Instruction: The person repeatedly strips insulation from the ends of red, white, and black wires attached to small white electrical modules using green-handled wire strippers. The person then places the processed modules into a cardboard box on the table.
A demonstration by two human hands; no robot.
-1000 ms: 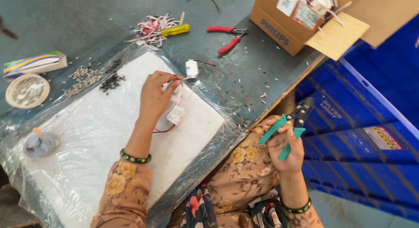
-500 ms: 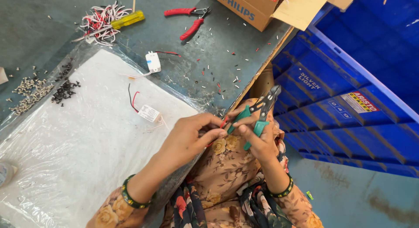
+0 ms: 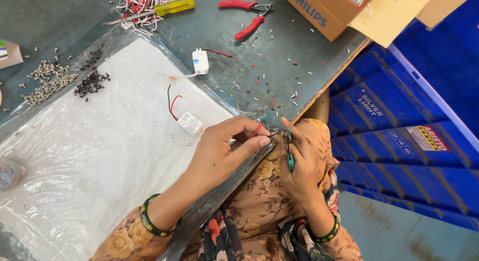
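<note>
Since half a second ago our two hands have closed in on each other at the near edge of the grey table [image 3: 234, 36], and the green-handled tool has swung from slanting outward to almost upright in the picture. We order the scene by size: the plastic-covered white pad [image 3: 100, 156] fills the left, blue crates [image 3: 414, 121] the right, a cardboard box [image 3: 324, 11] the far side, then red pliers [image 3: 247, 16] and a yellow screwdriver [image 3: 172, 6]. Our left hand [image 3: 224, 151] pinches a red wire [image 3: 257, 130] between thumb and fingers, likely to keep it steady for the cutter. Our right hand [image 3: 304, 161] is curled shut round the wire stripper [image 3: 288, 148], long axis near to far, head pointing far, meeting the wire. One small white driver module [image 3: 189, 123] lies just left.
</note>
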